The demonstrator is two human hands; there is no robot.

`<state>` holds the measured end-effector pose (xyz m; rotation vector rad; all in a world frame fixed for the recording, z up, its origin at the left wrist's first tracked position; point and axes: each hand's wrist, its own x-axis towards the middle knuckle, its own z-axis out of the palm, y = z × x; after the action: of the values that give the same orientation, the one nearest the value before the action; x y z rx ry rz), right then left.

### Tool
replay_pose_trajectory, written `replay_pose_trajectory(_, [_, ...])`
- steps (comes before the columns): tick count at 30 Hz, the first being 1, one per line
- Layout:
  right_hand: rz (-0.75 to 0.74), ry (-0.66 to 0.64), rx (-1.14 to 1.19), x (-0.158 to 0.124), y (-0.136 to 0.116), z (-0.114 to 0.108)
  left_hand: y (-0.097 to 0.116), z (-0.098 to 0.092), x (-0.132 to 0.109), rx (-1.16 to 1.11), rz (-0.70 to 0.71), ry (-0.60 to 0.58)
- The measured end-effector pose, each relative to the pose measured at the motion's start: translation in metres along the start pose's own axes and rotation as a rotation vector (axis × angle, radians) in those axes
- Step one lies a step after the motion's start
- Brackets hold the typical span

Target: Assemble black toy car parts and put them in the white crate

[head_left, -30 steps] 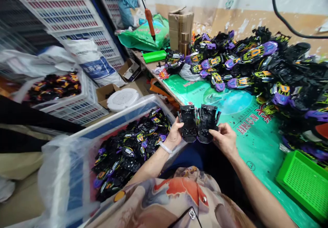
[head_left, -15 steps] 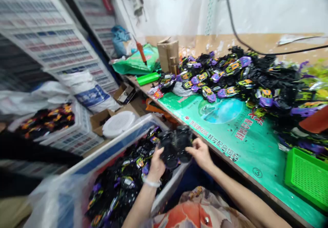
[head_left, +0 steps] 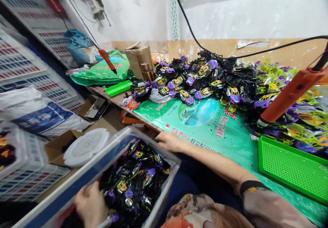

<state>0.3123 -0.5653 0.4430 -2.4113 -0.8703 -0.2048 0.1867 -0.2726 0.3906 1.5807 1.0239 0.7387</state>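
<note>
A long white-and-blue plastic crate [head_left: 169, 190] holds a heap of black toy cars [head_left: 128, 187] with purple, yellow and orange bodies. My left hand [head_left: 91, 204] is low inside the crate, at the left side of the heap. Motion smears its fingers, and their tips are hidden. At the crate's far end, beside the table edge, my right hand [head_left: 170, 141] has its fingers curled over the rim. No toy car shows in it.
The green-covered table [head_left: 164, 115] bears a pile of toy cars [head_left: 205, 74], a green basket [head_left: 292, 166] and a cardboard box [head_left: 139, 59]. An orange electric screwdriver [head_left: 289, 95] hangs at right, another screwdriver [head_left: 107, 60] at left. A white perforated lid [head_left: 87, 146] lies left.
The black toy cars held in both hands have left them. My left hand has moved down and left into the crate; my right hand has moved to its far rim. The view has swung right.
</note>
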Motion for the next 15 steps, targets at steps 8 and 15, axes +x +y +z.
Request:
replay_pose_trajectory(8, [0.523,0.222,-0.55,0.015,0.195,-0.13,0.132,0.256,-0.095,0.11,0.666,-0.943])
replay_pose_trajectory(15, [0.388,0.237,-0.899,0.043,0.275,-0.143,0.198,0.429,-0.155,0.395,0.707,-0.737])
